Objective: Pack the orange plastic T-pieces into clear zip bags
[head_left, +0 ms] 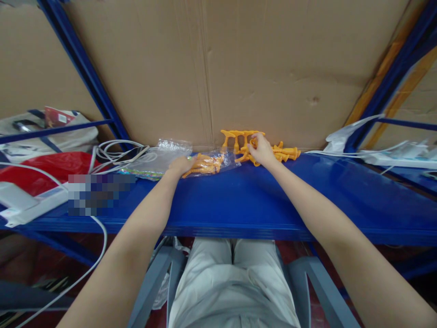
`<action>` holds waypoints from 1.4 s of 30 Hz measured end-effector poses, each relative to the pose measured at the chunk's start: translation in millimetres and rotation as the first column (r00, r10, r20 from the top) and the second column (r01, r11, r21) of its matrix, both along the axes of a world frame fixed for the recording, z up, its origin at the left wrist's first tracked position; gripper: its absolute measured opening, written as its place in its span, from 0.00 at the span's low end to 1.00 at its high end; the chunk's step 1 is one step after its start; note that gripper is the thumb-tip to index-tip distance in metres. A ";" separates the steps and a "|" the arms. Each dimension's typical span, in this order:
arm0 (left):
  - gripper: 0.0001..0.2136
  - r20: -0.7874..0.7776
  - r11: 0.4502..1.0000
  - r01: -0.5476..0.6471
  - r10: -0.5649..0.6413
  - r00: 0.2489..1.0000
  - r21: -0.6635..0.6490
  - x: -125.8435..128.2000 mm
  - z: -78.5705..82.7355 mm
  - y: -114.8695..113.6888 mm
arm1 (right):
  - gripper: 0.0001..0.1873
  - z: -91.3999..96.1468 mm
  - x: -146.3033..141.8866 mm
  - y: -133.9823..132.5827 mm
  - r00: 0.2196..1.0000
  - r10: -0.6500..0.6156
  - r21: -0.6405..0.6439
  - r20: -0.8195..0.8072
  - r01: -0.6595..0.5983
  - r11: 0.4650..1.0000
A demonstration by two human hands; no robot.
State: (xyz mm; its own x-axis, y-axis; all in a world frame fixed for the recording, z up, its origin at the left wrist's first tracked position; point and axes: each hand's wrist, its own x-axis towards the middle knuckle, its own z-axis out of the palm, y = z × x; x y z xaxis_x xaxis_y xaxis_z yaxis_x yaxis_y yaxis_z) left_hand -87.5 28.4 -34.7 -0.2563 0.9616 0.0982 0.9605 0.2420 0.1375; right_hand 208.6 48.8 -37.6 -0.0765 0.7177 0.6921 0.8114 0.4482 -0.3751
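My left hand (180,166) is closed on the left end of a clear plastic bag (233,161), which lies flat on the blue shelf with several orange plastic pieces (206,164) inside. To its right, my right hand (262,148) has its fingers curled round an orange plastic piece (253,144) above a loose pile. That pile of orange plastic pieces (288,153) spreads rightward from under the hand. Behind it, a row of T-shaped orange pieces (235,135) stands upright against the cardboard. My right fingertips are partly hidden.
The blue shelf (239,200) has a cardboard wall (246,68) behind it. Flat clear packaging (146,164), white cables (118,152), a red bag (51,168) and a power strip (37,205) lie left. Another power strip (399,158) and white plastic (341,136) sit right, by blue posts.
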 end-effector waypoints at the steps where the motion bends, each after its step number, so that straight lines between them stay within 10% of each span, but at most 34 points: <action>1: 0.37 0.003 1.000 0.000 0.000 1.000 -0.001 0.0 0.2 -0.2 | 0.21 -0.1 1.4 2.2 0.998 0.027 0.023 -0.048 -0.026 0.999; 18: 0.35 0.001 0.998 0.054 -0.054 0.999 0.041 -7.8 -7.1 9.7 | 0.21 0.5 -6.8 1.0 0.952 0.200 -0.040 -0.233 -0.215 0.976; 24: 0.36 0.006 0.998 0.047 -0.047 0.999 0.039 -7.9 -7.3 10.6 | 0.13 -11.4 -13.3 4.7 0.869 0.281 -0.269 -0.408 -0.409 0.872; 29: 0.35 0.010 0.998 0.050 -0.050 0.999 0.024 -5.9 -4.0 6.0 | 0.07 -15.6 -15.0 -0.6 0.926 0.322 -0.438 -0.196 -0.376 0.816; 34: 0.35 0.022 0.998 0.068 -0.068 0.997 -0.001 -9.0 -4.7 7.6 | 0.08 -1.8 -19.8 -20.2 0.973 0.153 -0.402 0.175 -0.072 0.913; 42: 0.31 0.035 0.980 0.189 -0.191 0.981 0.059 -20.7 -14.8 21.3 | 0.13 14.8 -26.3 -45.0 0.808 0.115 -0.338 0.578 0.109 0.935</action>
State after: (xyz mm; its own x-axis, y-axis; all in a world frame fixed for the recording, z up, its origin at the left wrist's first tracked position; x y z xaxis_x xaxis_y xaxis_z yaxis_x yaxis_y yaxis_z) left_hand -108.2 49.7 -49.5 -0.0744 0.9865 0.1460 0.9817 0.0467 0.1847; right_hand 182.3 3.8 -22.8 -0.3843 0.8949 0.2270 0.9217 0.3860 0.0387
